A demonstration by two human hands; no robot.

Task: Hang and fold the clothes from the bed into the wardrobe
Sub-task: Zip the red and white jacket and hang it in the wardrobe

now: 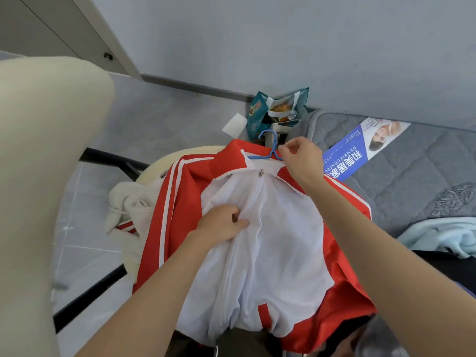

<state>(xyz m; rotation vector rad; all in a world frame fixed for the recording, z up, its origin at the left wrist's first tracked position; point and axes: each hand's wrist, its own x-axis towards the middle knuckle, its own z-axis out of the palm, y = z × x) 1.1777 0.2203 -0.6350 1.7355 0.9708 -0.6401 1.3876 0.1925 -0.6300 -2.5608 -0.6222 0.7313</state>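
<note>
A red and white zip jacket (pixel 283 228) lies spread in front of me with a blue plastic hanger (pixel 270 145) inside its collar, the hook sticking out past the neck. My left hand (pixel 221 225) pinches the white front fabric beside the zip at chest height. My right hand (pixel 301 155) pinches the right side of the collar next to the hanger's arm. The zip pull (pixel 261 172) sits just below the collar. A cream garment (pixel 128 202) lies bunched under the jacket's left sleeve.
The grey quilted mattress (pixel 412 176) with a blue label lies at right, with a light blue cloth (pixel 443 235) and a grey knit piece (pixel 453 199) on it. A teal bag (pixel 278 112) stands on the floor by the wall. A cream padded shape (pixel 38 163) fills the left.
</note>
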